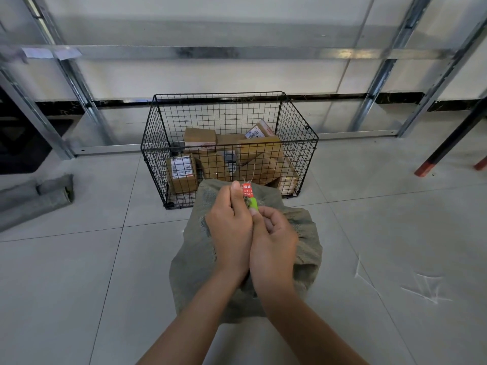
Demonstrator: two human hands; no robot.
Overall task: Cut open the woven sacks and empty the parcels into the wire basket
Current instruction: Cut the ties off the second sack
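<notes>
Grip firm with the left hand [230, 227], clenched round the tied neck of the woven sack [195, 259] at 6 o'clock of the wire basket [155, 159]; draw the green tool [253, 203], probably a cutter, pinched in the right hand [274, 238], away from fingers

A grey-green woven sack [189, 259] is set, slumped, just in front of a black wire-mesh basket [297, 122]. Its bunched neck is tied with twine, tagged with a red label [247, 189] and gripped by the left hand [230, 227]. A small lime-green tool [253, 203] is pinched against the neck by the right hand [274, 241]. Brown cardboard parcels [259, 148] are piled inside the basket, some bearing white labels.
</notes>
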